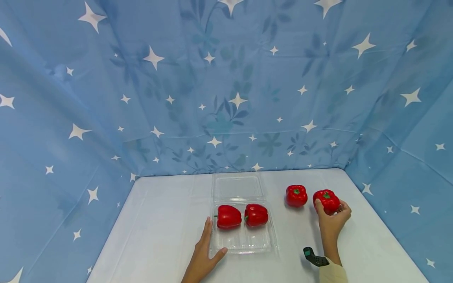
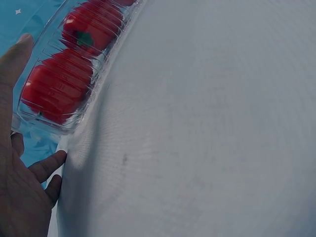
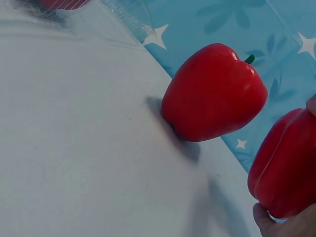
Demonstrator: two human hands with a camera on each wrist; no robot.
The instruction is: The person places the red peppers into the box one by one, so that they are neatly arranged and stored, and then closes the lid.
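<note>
A clear plastic clamshell box (image 1: 244,240) lies on the white table with its lid (image 1: 238,188) folded back. Two red bell peppers lie on their sides inside, one on the left (image 1: 229,217) and one on the right (image 1: 256,215). My left hand (image 1: 202,257) is at the box's left edge, fingers straight and thumb over the near corner. On the right, my right hand (image 1: 332,226) grips a bell pepper (image 1: 326,199) between thumb and fingers; the right wrist view shows this pepper (image 3: 286,163) at its edge. Another bell pepper (image 1: 296,196) stands beside it, green stem up.
A white table (image 1: 166,220) spreads under everything. Blue curtain (image 1: 219,78) with white stars hangs behind it and on both sides. A dark band with a small device (image 1: 315,257) circles my right wrist, above a cream sleeve (image 1: 332,273).
</note>
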